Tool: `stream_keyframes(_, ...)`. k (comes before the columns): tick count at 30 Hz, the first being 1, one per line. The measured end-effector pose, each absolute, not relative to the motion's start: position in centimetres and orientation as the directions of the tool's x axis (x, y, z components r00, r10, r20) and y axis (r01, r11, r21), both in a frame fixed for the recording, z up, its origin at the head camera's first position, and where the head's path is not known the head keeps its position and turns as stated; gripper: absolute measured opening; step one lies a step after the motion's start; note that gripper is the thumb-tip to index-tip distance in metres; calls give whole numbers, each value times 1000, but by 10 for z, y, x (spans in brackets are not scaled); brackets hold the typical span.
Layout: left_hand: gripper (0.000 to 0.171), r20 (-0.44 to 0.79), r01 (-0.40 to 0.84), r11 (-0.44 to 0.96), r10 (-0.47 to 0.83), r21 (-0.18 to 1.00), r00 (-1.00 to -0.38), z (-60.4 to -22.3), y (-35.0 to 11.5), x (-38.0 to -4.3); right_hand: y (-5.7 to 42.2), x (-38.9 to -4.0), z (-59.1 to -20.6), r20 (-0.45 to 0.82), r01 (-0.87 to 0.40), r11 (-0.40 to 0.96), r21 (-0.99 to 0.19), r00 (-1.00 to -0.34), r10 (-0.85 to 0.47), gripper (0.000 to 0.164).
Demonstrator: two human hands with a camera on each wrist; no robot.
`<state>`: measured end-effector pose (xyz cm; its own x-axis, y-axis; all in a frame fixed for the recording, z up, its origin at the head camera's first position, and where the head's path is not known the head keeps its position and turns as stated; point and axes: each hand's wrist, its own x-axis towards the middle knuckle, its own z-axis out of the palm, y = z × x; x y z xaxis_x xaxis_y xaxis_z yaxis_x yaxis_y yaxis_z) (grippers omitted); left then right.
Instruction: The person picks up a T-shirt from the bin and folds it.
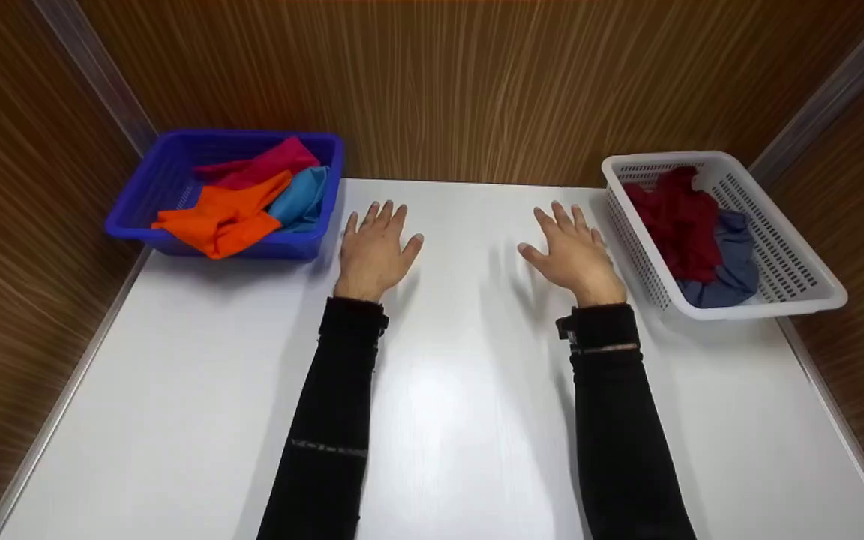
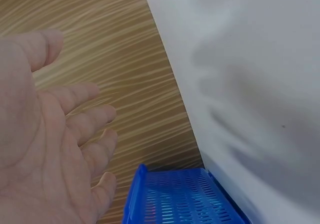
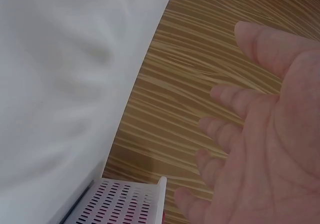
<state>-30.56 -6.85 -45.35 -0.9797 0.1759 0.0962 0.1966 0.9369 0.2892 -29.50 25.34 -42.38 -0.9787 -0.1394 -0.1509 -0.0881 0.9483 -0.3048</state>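
My left hand [image 1: 373, 255], palm down with fingers spread, hovers over the white table beside the blue basket [image 1: 128, 214]. That basket holds an orange cloth [image 1: 226, 217], a pink cloth [image 1: 271, 165] and a light blue cloth [image 1: 299, 196]. On the other side my right hand [image 1: 573, 255] is likewise spread above the table, left of the white basket [image 1: 784, 262]. Inside it lie a dark red cloth [image 1: 676, 221] and a grey-blue cloth [image 1: 732, 259]. Both wrist views show bare palms, the left palm [image 2: 45, 149] and the right palm [image 3: 270, 154], holding nothing.
The white table [image 1: 447, 420] is bounded by a wood-grain back panel [image 1: 469, 90] and wood-grain side panels, the left panel [image 1: 19, 225] and the right panel [image 1: 852, 195]. Each basket stands near a back corner. The orange cloth hangs over the blue basket's front rim.
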Motion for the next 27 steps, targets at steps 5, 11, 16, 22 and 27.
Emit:
stream_keyframes(5, 72, 75, 183, 941, 168, 284, -983, -448, -70, -312, 255, -295, -423, -150, -84, 948, -308, -979, -136, 78)
stream_keyframes(11, 73, 86, 186, 952, 169, 243, -982, -425, -84, -332, 258, -294, -424, -138, -85, 943, -323, -981, -135, 78)
stream_keyframes(16, 72, 59, 167, 970, 159, 179, -985, -400, -107, -361, 261, -295, -423, -126, -87, 941, -326, -983, -134, 78)
stream_keyframes(22, 70, 8, 122, 984, 122, 132, -992, -377, -144, -387, 261, -295, -421, -126, -86, 942, -323, -983, -132, 77)
stream_keyframes(27, 72, -116, 41, 995, 51, 86, -992, -368, -181, -399, 257, -295, -424, -128, -94, 939, -332, -981, -143, 76)
